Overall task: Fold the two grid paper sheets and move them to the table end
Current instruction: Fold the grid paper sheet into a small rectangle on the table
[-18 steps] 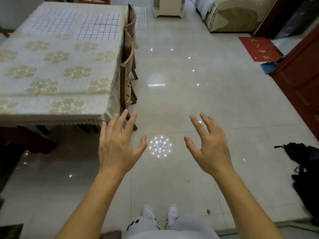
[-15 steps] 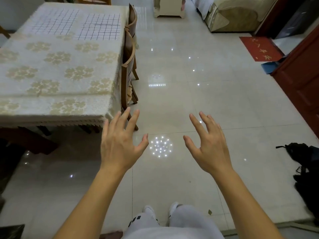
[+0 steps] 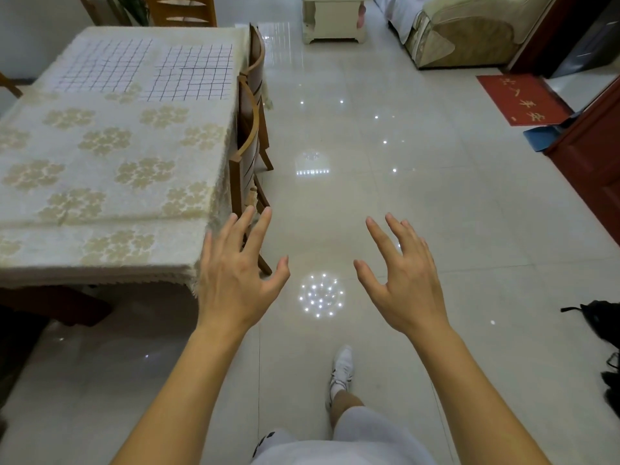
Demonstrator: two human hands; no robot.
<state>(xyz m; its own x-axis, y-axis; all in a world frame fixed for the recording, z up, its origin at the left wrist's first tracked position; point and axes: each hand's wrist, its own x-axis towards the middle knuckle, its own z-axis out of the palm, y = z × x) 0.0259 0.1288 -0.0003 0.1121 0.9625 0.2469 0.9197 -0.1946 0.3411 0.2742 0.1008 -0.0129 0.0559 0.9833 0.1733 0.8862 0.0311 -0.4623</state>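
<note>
Two white grid paper sheets lie flat side by side at the far end of the table (image 3: 100, 182): the left sheet (image 3: 105, 66) and the right sheet (image 3: 194, 72). The table wears a cream cloth with gold flower prints. My left hand (image 3: 235, 273) hovers over the floor just off the table's near right corner, fingers spread, holding nothing. My right hand (image 3: 402, 280) is raised over the tiles to the right of it, also spread and empty. Both hands are far from the sheets.
Two wooden chairs (image 3: 250, 135) are pushed in along the table's right side, another chair (image 3: 181, 10) at its far end. Glossy tile floor stretches ahead. A sofa (image 3: 466, 35), a red mat (image 3: 523, 99), a red-brown door (image 3: 593, 152) and a black bag (image 3: 600, 327) are at right.
The view has moved forward toward the table and one leg has stepped ahead. Both hands stay raised and spread, holding nothing.
</note>
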